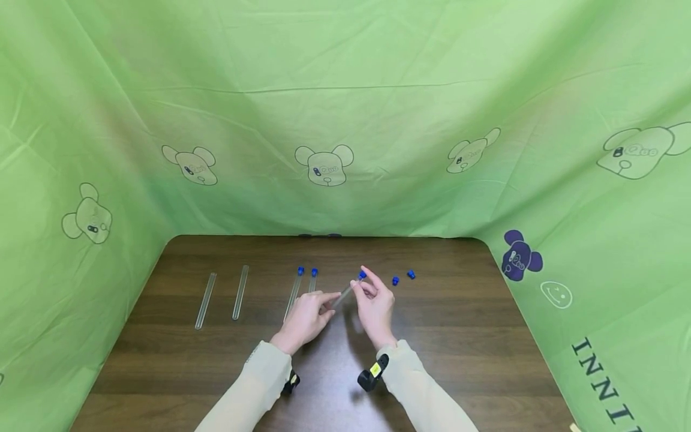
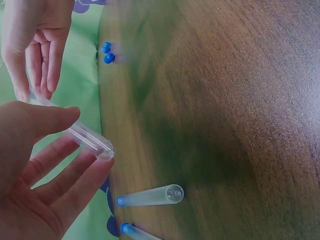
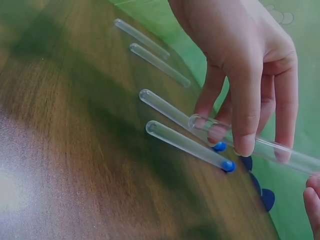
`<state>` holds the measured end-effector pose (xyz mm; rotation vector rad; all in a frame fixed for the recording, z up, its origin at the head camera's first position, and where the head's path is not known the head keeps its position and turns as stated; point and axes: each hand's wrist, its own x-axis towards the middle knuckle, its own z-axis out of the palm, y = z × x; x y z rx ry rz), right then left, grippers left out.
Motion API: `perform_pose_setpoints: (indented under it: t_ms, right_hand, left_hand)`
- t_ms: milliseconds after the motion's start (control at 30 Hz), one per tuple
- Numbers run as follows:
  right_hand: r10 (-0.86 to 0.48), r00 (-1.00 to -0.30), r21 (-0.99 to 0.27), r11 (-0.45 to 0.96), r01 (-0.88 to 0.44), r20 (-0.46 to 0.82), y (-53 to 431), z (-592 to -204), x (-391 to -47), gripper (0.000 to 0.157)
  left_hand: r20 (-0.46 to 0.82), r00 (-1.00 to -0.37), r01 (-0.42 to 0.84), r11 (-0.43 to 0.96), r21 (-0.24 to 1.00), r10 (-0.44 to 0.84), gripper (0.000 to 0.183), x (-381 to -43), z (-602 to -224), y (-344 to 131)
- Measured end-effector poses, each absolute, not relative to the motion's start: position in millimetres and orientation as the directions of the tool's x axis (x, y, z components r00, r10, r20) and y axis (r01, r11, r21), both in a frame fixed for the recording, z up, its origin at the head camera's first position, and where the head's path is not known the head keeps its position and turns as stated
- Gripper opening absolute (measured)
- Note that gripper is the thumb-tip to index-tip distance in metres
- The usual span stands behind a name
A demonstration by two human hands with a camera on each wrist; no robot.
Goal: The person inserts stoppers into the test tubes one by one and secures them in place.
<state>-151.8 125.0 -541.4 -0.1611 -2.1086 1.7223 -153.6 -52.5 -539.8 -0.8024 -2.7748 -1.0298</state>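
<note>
Fingers of the left hand [image 1: 305,317] and right hand [image 1: 375,307] pinch the tube [image 1: 344,294], raised above the table [image 1: 459,342]. Likely light, stiff, slippery, breakable: grip gently at mid-body and beside the blue cap [image 1: 362,275].

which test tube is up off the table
The held tube, blue-capped end at the right hand, the left hand gripping nearer its rounded end. The two other capped tubes and two uncapped tubes lie on the table.
</note>
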Motion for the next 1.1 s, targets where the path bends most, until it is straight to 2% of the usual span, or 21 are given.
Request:
perform_pose_setpoints:
  t_ms: [567,800,1100]
  right_hand:
    - [0.315,-0.926,-0.972,0.172,-0.161,0.209,128,-542,-153,0.04]
    - [0.282,-0.938,-0.975,0.152,-0.165,0.203,120,-505,-138,0.046]
    - [0.275,-0.938,-0.97,0.176,-0.167,0.211,119,-503,-138,0.043]
  left_hand:
    - [0.256,-0.861,0.501,0.645,0.577,0.44,0.041,-153,-540,-52]
    - [0.265,-0.857,0.51,0.651,0.563,0.442,0.042,-154,-537,-52]
    - [0.244,-0.866,0.491,0.651,0.579,0.437,0.041,-154,-539,-52]
